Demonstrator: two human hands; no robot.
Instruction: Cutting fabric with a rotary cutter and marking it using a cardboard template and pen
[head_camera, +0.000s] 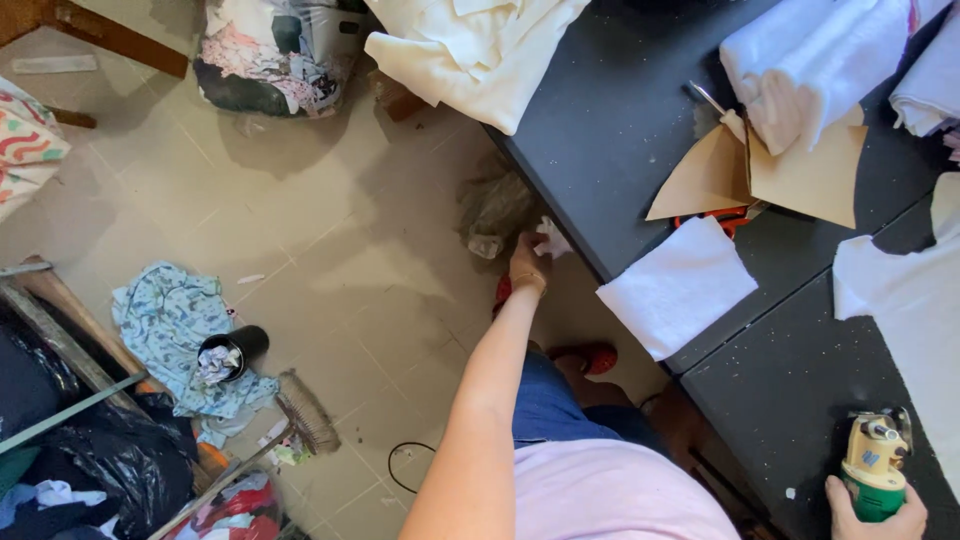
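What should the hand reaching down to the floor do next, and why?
Probably lift the left hand back up with the small white fabric scrap it is pinching. The scrap sits low beside the dark grey worktable, near the floor, while the right hand grips the green and cream electric cutter on the tabletop.

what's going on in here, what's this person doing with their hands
The person stands beside a dark work table. The left hand reaches down toward the floor and grips a small white fabric scrap near the table's edge. The right hand holds a green and yellow electric cutter upright on the table. Folded white cloth, cardboard patterns and a cut white piece lie on the tabletop.
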